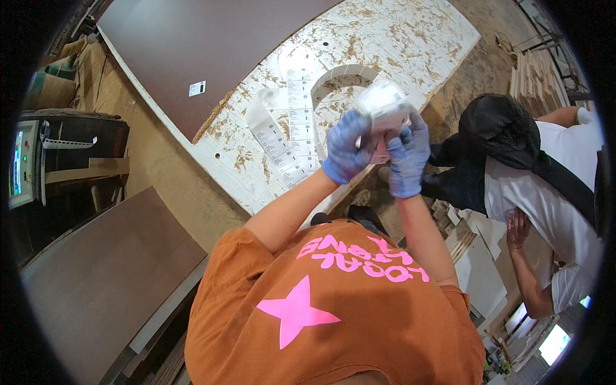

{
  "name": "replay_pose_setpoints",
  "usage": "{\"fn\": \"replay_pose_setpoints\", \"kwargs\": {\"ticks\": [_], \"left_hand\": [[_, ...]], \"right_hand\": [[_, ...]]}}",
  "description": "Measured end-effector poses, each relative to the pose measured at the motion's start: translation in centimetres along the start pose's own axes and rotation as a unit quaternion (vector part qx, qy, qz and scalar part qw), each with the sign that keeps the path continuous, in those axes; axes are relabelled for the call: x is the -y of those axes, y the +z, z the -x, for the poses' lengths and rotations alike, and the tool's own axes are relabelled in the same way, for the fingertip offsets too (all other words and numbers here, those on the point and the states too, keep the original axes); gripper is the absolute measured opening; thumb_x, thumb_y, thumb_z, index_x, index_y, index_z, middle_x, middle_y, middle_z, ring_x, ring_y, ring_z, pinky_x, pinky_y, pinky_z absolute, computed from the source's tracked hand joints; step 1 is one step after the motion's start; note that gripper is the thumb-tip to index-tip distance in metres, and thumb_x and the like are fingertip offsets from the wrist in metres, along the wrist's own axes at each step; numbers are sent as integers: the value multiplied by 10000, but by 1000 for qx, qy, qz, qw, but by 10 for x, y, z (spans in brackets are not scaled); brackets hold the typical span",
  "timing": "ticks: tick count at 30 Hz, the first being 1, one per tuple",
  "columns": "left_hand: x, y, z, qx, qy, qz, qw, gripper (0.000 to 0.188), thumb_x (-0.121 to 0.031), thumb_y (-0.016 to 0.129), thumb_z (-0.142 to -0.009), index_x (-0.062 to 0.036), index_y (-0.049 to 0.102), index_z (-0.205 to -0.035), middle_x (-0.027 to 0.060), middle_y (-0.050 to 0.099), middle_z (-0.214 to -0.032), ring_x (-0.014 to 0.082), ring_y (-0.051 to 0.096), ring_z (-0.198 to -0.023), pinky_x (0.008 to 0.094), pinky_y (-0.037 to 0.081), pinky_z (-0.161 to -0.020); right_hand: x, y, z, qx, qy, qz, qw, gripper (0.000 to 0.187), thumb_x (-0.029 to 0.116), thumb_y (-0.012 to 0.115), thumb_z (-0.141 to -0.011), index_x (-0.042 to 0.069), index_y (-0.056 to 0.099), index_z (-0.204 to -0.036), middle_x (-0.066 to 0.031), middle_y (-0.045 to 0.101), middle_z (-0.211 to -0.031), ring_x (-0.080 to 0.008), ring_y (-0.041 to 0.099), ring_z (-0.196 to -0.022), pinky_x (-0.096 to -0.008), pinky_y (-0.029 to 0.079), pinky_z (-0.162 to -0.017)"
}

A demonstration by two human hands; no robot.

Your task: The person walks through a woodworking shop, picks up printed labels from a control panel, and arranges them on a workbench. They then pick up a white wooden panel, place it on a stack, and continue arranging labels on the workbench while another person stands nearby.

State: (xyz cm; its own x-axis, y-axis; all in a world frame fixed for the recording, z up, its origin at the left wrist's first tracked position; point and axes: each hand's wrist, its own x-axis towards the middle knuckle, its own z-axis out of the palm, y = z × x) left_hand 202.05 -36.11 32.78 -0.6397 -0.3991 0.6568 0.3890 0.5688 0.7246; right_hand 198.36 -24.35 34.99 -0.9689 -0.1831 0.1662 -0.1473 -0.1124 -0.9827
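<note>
Blurred by motion and glare, a glossy whitish bundle (383, 106) is gripped between two hands in mottled blue gloves above the near right edge of a desk (427, 38). The left hand (348, 146) has its fingers curled against one side; the right hand (408, 154) closes on the other, its fingers bent. Their fingertips are partly hidden, and whether a pinkish patch (380, 149) below belongs to the bundle cannot be told.

The desk's white surface is scuffed with flaky brown marks. On it, a paper label strip (300, 112) lies in flat lengths and loops, its print too small to make out. Beyond rests a smooth brown board (212, 45), cut off at the top. At right, a co-worker's black cap (499, 131) hides the face; the picture's dark rim crops the white shirt (532, 199).
</note>
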Motion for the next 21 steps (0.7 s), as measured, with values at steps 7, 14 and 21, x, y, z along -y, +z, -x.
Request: {"fn": "replay_pose_setpoints", "kwargs": {"ticks": [7, 14, 21], "left_hand": [[57, 5, 3, 218, -411, -59, 884, 618, -390, 674, -830, -82, 472, -1326, 170, 585, -1191, 271, 601, -1030, 369, 488, -887], [126, -47, -62, 189, -147, -388, 890, 649, -471, 758, -678, -220, 554, -1240, 92, 563, -1227, 302, 560, -1078, 403, 490, -886], [172, -2, -126, 333, -266, -370, 826, 393, -310, 643, -776, -189, 620, -1149, 148, 671, -999, 318, 636, -916, 424, 504, -817]], "right_hand": [[-152, -64, -26, -36, 376, 24, 926, 310, 5, 639, -821, -62, 589, -1119, -168, 657, -1011, -202, 642, -845, -308, 531, -738], [-123, -73, -31, -23, 408, -50, 911, 255, 3, 633, -831, -41, 565, -1074, -123, 655, -947, -216, 651, -750, -334, 561, -670], [-115, -104, -37, 5, 376, -10, 927, 226, 37, 628, -845, -33, 586, -1056, -98, 645, -939, -166, 623, -807, -298, 527, -723]]}}
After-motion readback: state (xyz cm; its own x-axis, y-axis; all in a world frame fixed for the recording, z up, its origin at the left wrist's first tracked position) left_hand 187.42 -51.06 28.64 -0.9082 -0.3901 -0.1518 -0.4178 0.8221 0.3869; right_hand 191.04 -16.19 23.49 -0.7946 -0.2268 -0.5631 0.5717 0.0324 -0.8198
